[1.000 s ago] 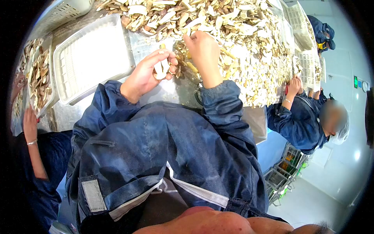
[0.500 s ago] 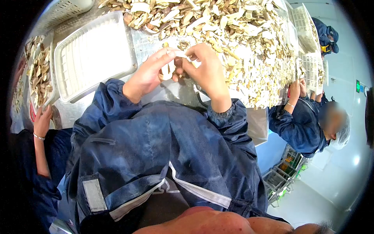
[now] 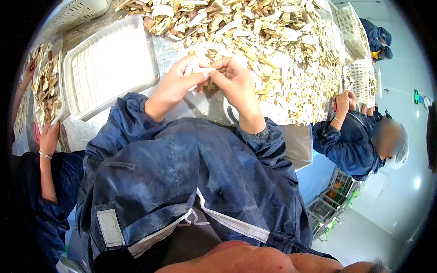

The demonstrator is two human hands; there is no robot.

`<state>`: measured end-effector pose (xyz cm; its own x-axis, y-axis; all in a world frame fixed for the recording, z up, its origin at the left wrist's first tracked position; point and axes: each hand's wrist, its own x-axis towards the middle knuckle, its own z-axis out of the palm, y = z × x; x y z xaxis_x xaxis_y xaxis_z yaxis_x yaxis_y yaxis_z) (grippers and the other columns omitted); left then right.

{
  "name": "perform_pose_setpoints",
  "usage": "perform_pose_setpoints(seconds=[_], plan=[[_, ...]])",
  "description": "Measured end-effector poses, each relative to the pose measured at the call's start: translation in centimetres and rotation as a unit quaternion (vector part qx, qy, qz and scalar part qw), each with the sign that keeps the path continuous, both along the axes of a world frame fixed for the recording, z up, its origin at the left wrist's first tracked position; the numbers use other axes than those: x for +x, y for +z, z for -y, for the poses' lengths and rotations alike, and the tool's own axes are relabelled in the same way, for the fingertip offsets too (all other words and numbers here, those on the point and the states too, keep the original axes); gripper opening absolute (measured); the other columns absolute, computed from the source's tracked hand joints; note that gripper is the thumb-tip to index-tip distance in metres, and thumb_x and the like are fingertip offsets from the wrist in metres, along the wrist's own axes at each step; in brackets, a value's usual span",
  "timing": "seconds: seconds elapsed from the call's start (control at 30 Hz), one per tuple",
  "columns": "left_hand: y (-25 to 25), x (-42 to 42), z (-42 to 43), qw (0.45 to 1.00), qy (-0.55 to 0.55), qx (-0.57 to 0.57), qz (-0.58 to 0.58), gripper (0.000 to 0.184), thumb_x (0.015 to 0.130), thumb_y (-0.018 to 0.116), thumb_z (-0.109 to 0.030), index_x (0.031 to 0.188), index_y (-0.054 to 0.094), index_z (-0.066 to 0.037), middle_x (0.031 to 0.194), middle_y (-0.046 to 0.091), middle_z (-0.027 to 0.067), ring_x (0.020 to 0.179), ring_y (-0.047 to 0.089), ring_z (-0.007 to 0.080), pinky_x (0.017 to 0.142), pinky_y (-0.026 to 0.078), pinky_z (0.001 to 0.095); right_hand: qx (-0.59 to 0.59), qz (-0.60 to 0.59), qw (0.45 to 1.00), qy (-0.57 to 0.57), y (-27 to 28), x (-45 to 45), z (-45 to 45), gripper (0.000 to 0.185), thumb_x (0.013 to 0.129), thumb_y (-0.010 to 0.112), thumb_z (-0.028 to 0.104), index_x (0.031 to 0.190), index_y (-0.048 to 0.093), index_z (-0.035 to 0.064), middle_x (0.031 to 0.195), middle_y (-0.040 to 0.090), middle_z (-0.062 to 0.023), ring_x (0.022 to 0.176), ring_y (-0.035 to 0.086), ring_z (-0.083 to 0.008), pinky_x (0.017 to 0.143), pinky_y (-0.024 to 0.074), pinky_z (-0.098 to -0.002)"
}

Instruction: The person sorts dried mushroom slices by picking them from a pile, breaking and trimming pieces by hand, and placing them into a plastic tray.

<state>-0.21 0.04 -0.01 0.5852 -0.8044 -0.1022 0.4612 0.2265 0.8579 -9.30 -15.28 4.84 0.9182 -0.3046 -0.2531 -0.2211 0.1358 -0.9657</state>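
My left hand (image 3: 175, 84) is closed around pale mushroom slices (image 3: 195, 69), with its thumb laid across them. My right hand (image 3: 236, 82) meets it from the other side, thumb and index finger pinched on the end of a slice. The fingertips of both hands nearly touch, and the fingers partly hide what they hold. Just beyond them spreads a large heap of sliced mushrooms (image 3: 273, 50), cream with brown edges. Left of my left hand sits a white plastic tray (image 3: 68, 73).
A narrower tray of brown slices (image 3: 48, 86) stands at the far left, beside a co-worker's hand (image 3: 49, 139). White perforated baskets (image 3: 350, 27) line the right side, where another co-worker (image 3: 348, 141) handles mushrooms. One more basket (image 3: 68, 20) is at the upper left.
My right hand has turned and its fingers have closed in toward the left hand. The curved slice that hung below my left fingers no longer shows there.
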Motion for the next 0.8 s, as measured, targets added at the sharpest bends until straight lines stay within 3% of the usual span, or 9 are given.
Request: perform_pose_setpoints(seconds=[0.13,0.33,0.43,0.53,0.63,0.67,0.8], plan=[[0.0,-0.2,0.0,0.997,0.003,0.017,0.075,0.014,0.096,0.066,-0.014,0.105,0.061,-0.005,0.084,0.062,0.0008,0.07,0.058,0.0081,0.062,0.048,0.0227,-0.054,-0.007,0.998,-0.027,-0.7,0.1,-0.4,0.012,0.088,0.065,0.003,0.097,0.057,0.0005,0.078,0.065,-0.0049,0.068,0.06,-0.0081,0.06,0.0486,-0.0235],[-0.4,-0.5,0.2,0.996,0.003,0.02,0.09,0.015,0.096,0.067,-0.013,0.107,0.06,-0.005,0.089,0.062,0.0017,0.073,0.059,0.0084,0.064,0.05,0.0235,-0.148,0.036,0.987,-0.048,-2.9,-0.1,-0.2,0.007,0.089,0.061,0.005,0.095,0.059,0.0022,0.074,0.063,-0.0053,0.066,0.058,-0.0098,0.059,0.0468,-0.0273],[-0.3,-0.3,0.1,0.996,-0.008,0.035,0.085,0.014,0.096,0.066,-0.013,0.107,0.06,-0.005,0.09,0.063,0.0032,0.073,0.06,0.0102,0.063,0.05,0.0251,-0.207,0.032,0.977,-0.044,-3.7,-0.2,0.8,0.007,0.089,0.061,0.007,0.095,0.062,0.0029,0.073,0.063,-0.0088,0.062,0.06,-0.0179,0.059,0.0481,-0.0319],[-0.4,0.4,0.0,0.996,-0.016,-0.037,-0.082,0.01,0.096,0.064,-0.012,0.103,0.06,-0.006,0.098,0.066,0.0081,0.075,0.063,0.0144,0.063,0.052,0.0273,-0.395,0.019,0.915,-0.083,-0.7,-0.1,1.5,0.009,0.088,0.064,0.008,0.094,0.066,0.0029,0.08,0.064,-0.0137,0.07,0.064,-0.0302,0.064,0.0505,-0.0375],[1.1,0.5,0.2,0.986,0.007,-0.034,-0.166,0.007,0.095,0.061,-0.011,0.098,0.058,-0.007,0.106,0.067,0.0142,0.081,0.066,0.0189,0.063,0.053,0.0289,-0.516,0.108,0.849,-0.047,-2.3,0.8,2.7,0.01,0.087,0.066,0.01,0.093,0.068,0.0031,0.089,0.064,-0.0162,0.082,0.064,-0.0373,0.071,0.0512,-0.042],[0.9,0.6,0.1,0.984,-0.008,-0.037,-0.172,0.007,0.094,0.061,-0.011,0.097,0.055,-0.007,0.114,0.066,0.0173,0.09,0.068,0.0209,0.066,0.054,0.0294,-0.491,0.093,0.865,-0.04,-2.3,1.0,2.4,0.011,0.085,0.067,0.01,0.092,0.07,0.0031,0.091,0.063,-0.0158,0.085,0.063,-0.0365,0.075,0.0505,-0.0443],[0.8,0.7,-0.2,0.982,-0.025,-0.061,-0.177,0.011,0.095,0.059,-0.013,0.103,0.055,-0.007,0.115,0.064,0.0143,0.1,0.067,0.0231,0.071,0.055,0.0306,-0.56,0.043,0.827,-0.011,-2.7,0.1,4.1,0.008,0.083,0.067,0.011,0.085,0.07,0.0036,0.088,0.062,-0.0146,0.082,0.062,-0.0357,0.072,0.0505,-0.0452]])
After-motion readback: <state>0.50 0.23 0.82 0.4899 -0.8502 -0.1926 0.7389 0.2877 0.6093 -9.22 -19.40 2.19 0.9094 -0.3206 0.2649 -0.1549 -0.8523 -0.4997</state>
